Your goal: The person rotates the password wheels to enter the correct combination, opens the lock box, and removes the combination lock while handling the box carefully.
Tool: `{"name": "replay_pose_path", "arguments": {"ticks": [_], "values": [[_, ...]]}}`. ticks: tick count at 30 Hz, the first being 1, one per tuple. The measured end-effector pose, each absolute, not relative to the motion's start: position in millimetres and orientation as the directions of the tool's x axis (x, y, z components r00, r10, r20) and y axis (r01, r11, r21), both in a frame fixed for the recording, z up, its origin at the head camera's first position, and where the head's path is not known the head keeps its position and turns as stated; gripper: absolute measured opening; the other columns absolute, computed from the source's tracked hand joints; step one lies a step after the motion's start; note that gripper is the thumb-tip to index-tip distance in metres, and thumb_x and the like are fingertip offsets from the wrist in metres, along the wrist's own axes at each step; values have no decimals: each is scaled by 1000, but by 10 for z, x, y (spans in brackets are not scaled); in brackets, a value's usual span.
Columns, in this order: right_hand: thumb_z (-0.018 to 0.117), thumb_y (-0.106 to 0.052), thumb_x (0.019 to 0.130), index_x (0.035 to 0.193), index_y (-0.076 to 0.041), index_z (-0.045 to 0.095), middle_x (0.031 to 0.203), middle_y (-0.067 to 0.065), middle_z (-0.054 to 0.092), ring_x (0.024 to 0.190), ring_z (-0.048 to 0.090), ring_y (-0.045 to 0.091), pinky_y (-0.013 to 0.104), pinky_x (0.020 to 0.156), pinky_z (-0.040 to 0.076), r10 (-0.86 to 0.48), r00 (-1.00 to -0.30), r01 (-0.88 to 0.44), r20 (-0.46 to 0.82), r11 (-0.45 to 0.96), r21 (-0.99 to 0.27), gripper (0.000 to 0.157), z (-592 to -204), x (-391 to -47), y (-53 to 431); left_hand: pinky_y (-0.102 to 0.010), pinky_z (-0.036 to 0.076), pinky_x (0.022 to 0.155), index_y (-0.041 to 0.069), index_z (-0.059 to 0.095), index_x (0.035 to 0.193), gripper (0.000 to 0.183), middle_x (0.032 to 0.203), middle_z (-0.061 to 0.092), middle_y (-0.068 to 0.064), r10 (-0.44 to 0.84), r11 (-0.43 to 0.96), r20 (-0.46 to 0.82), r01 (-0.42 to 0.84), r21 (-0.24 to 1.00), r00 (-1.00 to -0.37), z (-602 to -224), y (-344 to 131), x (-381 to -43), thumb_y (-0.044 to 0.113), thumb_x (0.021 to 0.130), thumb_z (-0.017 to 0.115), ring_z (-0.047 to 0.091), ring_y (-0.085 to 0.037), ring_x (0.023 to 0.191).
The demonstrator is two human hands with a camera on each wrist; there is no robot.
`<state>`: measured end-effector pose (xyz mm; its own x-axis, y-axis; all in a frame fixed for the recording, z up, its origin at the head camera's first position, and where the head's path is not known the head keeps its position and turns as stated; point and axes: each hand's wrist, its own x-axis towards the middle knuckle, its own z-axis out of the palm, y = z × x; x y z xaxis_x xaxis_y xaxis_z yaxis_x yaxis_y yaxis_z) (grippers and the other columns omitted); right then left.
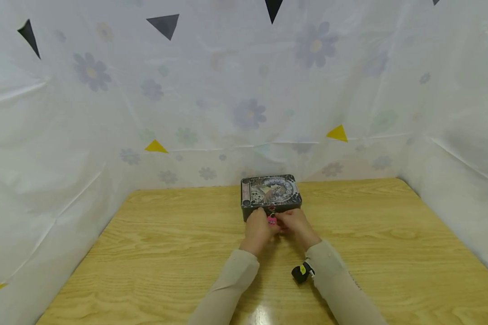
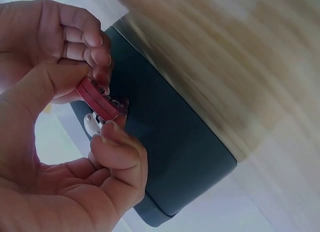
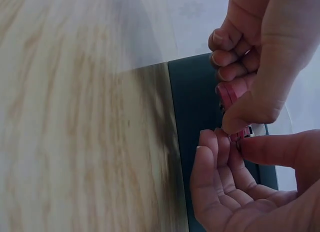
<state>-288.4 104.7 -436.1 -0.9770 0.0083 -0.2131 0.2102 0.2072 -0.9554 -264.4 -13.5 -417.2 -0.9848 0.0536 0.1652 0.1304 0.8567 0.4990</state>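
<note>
A dark tin box (image 1: 270, 192) with an ornate picture on its lid sits near the table's back edge. At the middle of its front, a small pink combination padlock (image 1: 272, 221) hangs by the metal clasp (image 2: 92, 124). My left hand (image 1: 257, 230) pinches the padlock between thumb and fingers; its dials (image 2: 98, 86) partly show in the left wrist view. From the other side, my right hand (image 1: 294, 224) grips the padlock's opposite end with thumb and fingertips, its other fingers loosely curled. Fingers cover much of the padlock in the right wrist view.
The wood-grain table (image 1: 179, 253) stretches out around the box. Behind it hangs a white flowered sheet (image 1: 211, 113), and more sheeting flanks both sides. A black device (image 1: 300, 273) with a yellow sticker sits at the right sleeve.
</note>
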Motion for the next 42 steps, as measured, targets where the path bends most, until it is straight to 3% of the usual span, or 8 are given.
{"name": "replay_pose_path", "arguments": {"ticks": [8, 25, 42], "values": [[55, -4, 92, 89, 14, 66, 62, -1, 62, 53, 56, 6, 24, 54, 53, 2, -974, 225, -228, 181, -957, 22, -4351, -2877, 1051, -44, 51, 83, -9, 58, 104, 58, 97, 62, -23, 46, 850, 165, 125, 511, -985, -4189, -164, -2650, 30, 72, 85, 61, -38, 94], [53, -2, 88, 82, 9, 66, 64, 0, 61, 54, 56, 9, 25, 56, 52, -17, -966, 253, -259, 169, -953, 18, -4338, -2879, 1070, -44, 53, 75, -8, 58, 96, 51, 93, 63, -23, 27, 828, 99, 77, 556, -995, -4163, -190, -2673, 26, 71, 86, 64, -38, 89], [50, -3, 86, 79, 7, 65, 59, -1, 59, 52, 55, 8, 23, 54, 51, -57, -954, 281, -293, 157, -947, 19, -4290, -2841, 1087, -39, 52, 63, -6, 58, 94, 41, 85, 62, -17, 35, 811, 76, 73, 581, -997, -4162, -215, -2678, 19, 73, 82, 63, -30, 76]]}}
